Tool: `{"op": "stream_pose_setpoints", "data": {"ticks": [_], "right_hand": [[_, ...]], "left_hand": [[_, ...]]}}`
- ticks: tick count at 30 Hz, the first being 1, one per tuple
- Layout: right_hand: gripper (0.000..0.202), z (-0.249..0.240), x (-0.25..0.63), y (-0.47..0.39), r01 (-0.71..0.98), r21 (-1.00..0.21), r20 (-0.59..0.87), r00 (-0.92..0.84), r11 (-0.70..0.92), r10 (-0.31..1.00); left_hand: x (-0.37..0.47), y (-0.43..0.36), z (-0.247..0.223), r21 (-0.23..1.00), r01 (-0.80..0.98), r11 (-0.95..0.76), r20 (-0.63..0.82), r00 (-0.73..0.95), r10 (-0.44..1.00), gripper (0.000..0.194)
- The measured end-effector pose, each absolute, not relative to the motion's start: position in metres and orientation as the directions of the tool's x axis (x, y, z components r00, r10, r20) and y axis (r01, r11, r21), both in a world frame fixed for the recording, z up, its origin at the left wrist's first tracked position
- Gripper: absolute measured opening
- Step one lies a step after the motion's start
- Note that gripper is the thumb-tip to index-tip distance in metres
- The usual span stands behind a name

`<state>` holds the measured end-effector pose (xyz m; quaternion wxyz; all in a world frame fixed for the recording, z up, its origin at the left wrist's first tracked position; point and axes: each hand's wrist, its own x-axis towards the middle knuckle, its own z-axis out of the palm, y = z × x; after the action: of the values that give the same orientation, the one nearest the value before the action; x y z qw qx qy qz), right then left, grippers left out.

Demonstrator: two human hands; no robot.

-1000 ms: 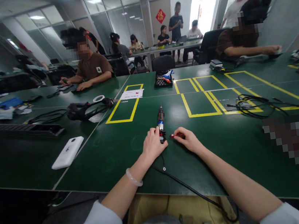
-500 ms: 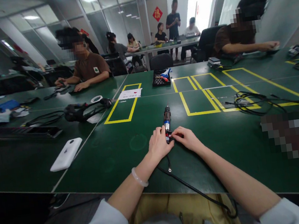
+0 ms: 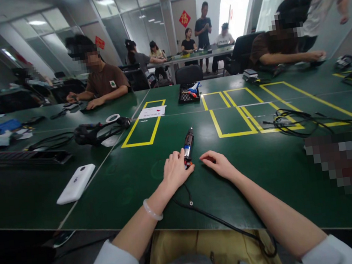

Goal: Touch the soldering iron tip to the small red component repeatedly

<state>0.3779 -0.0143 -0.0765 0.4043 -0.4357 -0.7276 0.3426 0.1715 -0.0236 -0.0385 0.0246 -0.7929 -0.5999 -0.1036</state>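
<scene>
An opened-up electric screwdriver [image 3: 189, 141] lies on the green table with its tip pointing away from me and slightly right. My left hand [image 3: 176, 168] is wrapped over its rear part. Small red and orange parts [image 3: 188, 163] show between the thumb and fingers there. From under that hand a black cord [image 3: 220, 220] runs toward me and over the table edge; a thin lead with a ring terminal [image 3: 191, 203] lies near it. Just right of the screwdriver and apart from it, my right hand [image 3: 219, 164] has its fingertips pinched together. Whatever they hold, if anything, is too small to see.
A white device [image 3: 76, 184] lies to the left, near a black headset-like object [image 3: 93, 133]. Yellow tape outlines [image 3: 237, 134] mark the table. Farther back stands a black tray [image 3: 189, 97] with tools. Black cables [image 3: 291, 123] lie right. Co-workers sit opposite.
My left hand and the screwdriver have shifted left, and the screwdriver now leans to the right. My right hand, which was touching its rear parts, is now apart from it.
</scene>
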Motion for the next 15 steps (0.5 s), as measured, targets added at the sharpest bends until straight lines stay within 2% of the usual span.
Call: {"op": "stream_pose_setpoints", "data": {"ticks": [8,15], "right_hand": [[0.016,-0.076,0.380,-0.014,0.399,-0.816,0.302,-0.321,0.417,0.898],[0.015,-0.073,0.378,-0.016,0.410,-0.814,0.289,-0.329,0.412,0.899]], "left_hand": [[0.059,-0.021,-0.033,-0.065,0.994,-0.088,0.109,0.095,0.990,0.067],[-0.048,-0.009,-0.034,-0.114,0.987,0.113,0.059,-0.107,0.992,0.074]]}}
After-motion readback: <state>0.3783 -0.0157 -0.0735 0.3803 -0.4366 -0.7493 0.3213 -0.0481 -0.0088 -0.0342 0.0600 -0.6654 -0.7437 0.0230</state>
